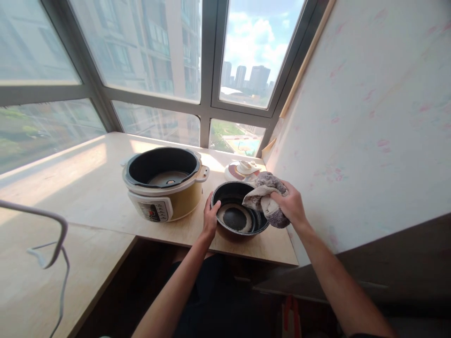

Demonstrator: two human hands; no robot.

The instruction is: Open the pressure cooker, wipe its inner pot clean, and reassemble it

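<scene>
Pale-wood table [89, 188]: ran sunlit under windows [169, 51].
Wall [352, 122]: showed pink florals.
Left fingers [215, 208]: clamped on pot [235, 218].
Right fingers [282, 199]: clamped on cloth [276, 218].

Both hands, left [210, 218] and right [291, 204], are bare, with slender fingers and short nails on the thumb side. The forearms [329, 270] are bare too. A dark sleeve edge [368, 335] shows at lower right; dark, plain clothing [202, 286] covers the lap, its details lost in shadow.
</scene>
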